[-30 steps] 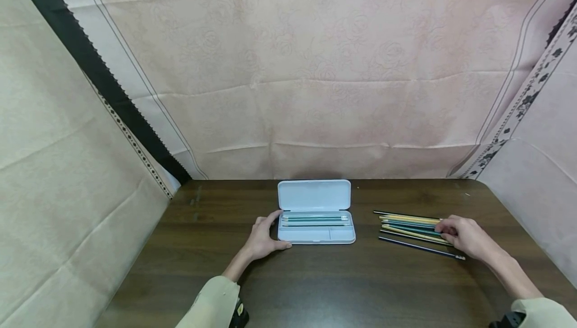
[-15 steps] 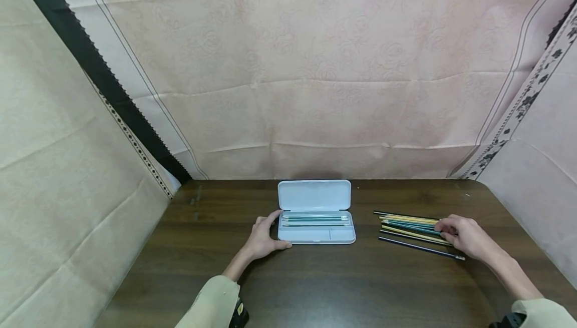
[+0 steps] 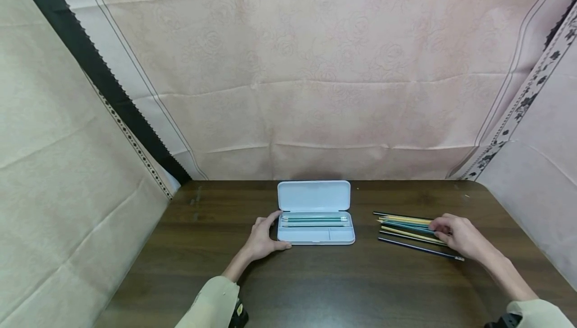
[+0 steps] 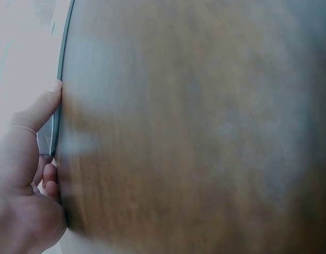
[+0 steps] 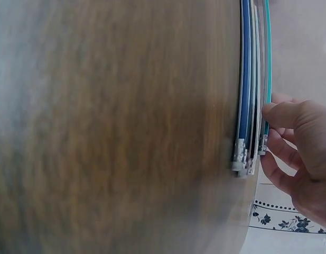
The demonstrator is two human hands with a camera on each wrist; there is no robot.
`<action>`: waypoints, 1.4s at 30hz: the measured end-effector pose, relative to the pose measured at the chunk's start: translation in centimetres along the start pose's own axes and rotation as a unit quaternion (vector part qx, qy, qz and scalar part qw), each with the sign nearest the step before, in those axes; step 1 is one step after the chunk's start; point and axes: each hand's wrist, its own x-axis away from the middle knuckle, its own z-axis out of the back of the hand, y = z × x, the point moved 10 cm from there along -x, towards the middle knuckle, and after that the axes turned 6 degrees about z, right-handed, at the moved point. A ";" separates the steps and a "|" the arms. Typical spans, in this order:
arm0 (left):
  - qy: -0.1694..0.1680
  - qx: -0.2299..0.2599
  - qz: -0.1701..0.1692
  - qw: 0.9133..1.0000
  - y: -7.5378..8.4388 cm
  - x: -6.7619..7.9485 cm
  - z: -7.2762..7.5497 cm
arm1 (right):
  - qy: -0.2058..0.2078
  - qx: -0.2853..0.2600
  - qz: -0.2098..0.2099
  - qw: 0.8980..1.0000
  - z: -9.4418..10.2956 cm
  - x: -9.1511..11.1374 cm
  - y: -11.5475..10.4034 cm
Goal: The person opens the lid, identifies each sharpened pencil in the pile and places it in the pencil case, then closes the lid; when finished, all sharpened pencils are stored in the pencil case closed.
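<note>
A light blue pencil case (image 3: 314, 196) lies on the table with its lid raised, several teal pencils (image 3: 311, 220) in its upper tray. My left hand (image 3: 263, 239) holds the case's left end, thumb at the front corner and a finger near the hinge. To the right, several black, yellow and teal pencils (image 3: 407, 225) lie side by side. My right hand (image 3: 462, 238) is over their right ends. In the right wrist view, thumb and fingers pinch a teal pencil (image 5: 269, 63) near its end. A dark blue pencil (image 3: 419, 249) lies apart, nearest the front.
The brown wooden table (image 3: 333, 283) extends in front of the case and pencils. Pale patterned cloth (image 3: 315, 67) hangs behind it and at both sides. The case has a small divided compartment (image 3: 338, 235) at front right.
My right hand has shifted slightly left along the pencils, and the teal pencils near its fingers have moved slightly. My left hand and the case stay in place.
</note>
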 end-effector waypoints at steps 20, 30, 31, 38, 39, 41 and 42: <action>0.001 -0.006 -0.003 1.000 0.0 0.1 -0.1 | -0.013 -0.029 0.022 0.999 -1.1 -2.2 -2.1; 0.002 -0.007 -0.012 1.000 0.1 0.1 0.0 | 0.002 -0.055 0.049 0.997 -2.2 -4.2 -3.8; 0.002 -0.006 -0.010 1.000 0.0 0.1 0.0 | 0.003 -0.056 0.053 0.997 -2.3 -4.4 -4.1; 0.004 0.001 -0.007 1.000 0.0 0.1 0.0 | -0.018 -0.078 0.056 0.995 -3.4 -5.9 -5.2; 0.004 0.002 -0.008 1.000 0.1 0.1 0.0 | -0.022 -0.080 0.054 0.995 -3.6 -6.0 -5.3; 0.005 0.001 -0.009 1.000 0.1 0.1 0.0 | -0.031 -0.088 0.048 0.994 -4.0 -6.3 -5.5; 0.005 0.002 -0.009 1.000 0.1 0.1 0.0 | -0.033 -0.090 0.047 0.994 -4.2 -6.5 -5.6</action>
